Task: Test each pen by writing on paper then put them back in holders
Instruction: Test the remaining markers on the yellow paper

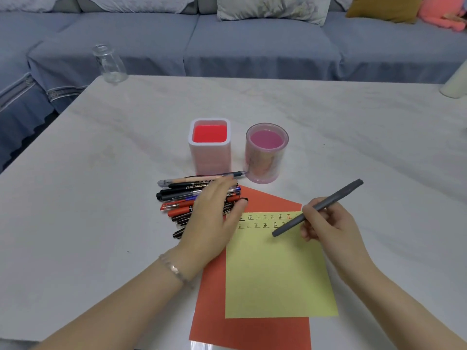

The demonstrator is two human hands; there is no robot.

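Note:
My right hand grips a dark grey capped pen, held slanted with its lower end just above the yellow paper. Two rows of small written characters cross the top of that sheet, which lies on a red sheet. My left hand rests flat, fingers straight, on a pile of several black, red and blue pens to the left of the paper. Behind the pile stand a square pink pen holder and a round pink holder, both with no pens inside.
The white marble table carries a clear glass jar at its far left corner and a white object at the far right edge. A grey-blue sofa with cushions runs behind the table.

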